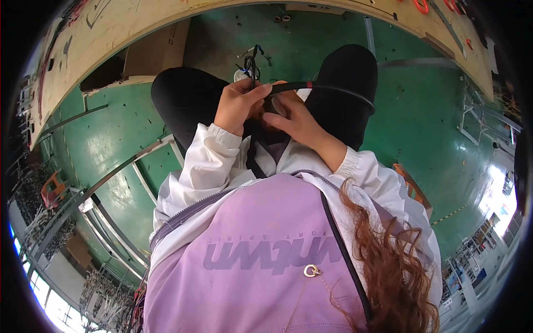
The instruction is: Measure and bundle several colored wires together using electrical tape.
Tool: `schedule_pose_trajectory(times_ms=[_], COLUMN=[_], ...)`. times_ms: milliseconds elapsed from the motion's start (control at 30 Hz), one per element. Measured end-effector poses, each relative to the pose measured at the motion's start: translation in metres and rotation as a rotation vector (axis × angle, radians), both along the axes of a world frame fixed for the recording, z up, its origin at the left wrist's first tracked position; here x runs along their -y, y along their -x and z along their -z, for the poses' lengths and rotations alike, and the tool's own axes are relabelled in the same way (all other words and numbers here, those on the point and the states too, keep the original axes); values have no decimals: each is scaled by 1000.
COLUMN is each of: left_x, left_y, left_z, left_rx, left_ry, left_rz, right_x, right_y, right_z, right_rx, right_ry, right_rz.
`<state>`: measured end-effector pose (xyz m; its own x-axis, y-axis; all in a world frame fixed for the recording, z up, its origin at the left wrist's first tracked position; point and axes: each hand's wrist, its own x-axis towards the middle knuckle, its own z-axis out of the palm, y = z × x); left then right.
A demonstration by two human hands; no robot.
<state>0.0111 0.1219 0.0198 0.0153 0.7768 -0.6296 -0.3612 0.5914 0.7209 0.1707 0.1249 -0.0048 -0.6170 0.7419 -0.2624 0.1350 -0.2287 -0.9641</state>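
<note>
Over the green floor (pixel 411 111), the left hand (pixel 237 104) grasps a black cable (pixel 344 90); the right hand's (pixel 302 121) fingers curl, hold not discernible; handling appears underway, branched wires (pixel 254 60) apparently unattached

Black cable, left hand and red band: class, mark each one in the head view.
Black cable (pixel 340 89): head view, on its curved length.
Left hand (pixel 236 106): head view, near the thumb's base.
Red band (pixel 310 85): head view, on its middle.

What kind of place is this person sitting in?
Probably a workshop or factory floor: there's a long wooden worktop, a bare metal frame, and what look like wire bundles crowding the lower left.
</note>
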Motion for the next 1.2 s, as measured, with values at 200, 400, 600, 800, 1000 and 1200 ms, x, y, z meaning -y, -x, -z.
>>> schedule_pose_trajectory(times_ms=[200, 400, 600, 800, 1000, 1200], left_x=[9, 12, 21, 25, 33, 34], left_y=[-12, -14, 2, -6, -14, -16], left_z=[20, 15, 18, 28, 13, 7], left_rx=[90, 172, 482, -184, -813, -1060], left_ry=[-81, -40, -72, -209, -449, -618], left_rz=[-51, -119, -42, 76, 50, 79], right_x=[6, -19, -36, -41, -51, -62], right_y=[-1, -12, -9, 4, 8, 12], right_z=[-27, -39, -41, -19, -27, -24], right_rx=[-247, -167, 221, 401, 630, 653], right_ry=[570, 426, -1, -605, -541, -536], right_rz=[113, -147, 71, 78, -102, -377])
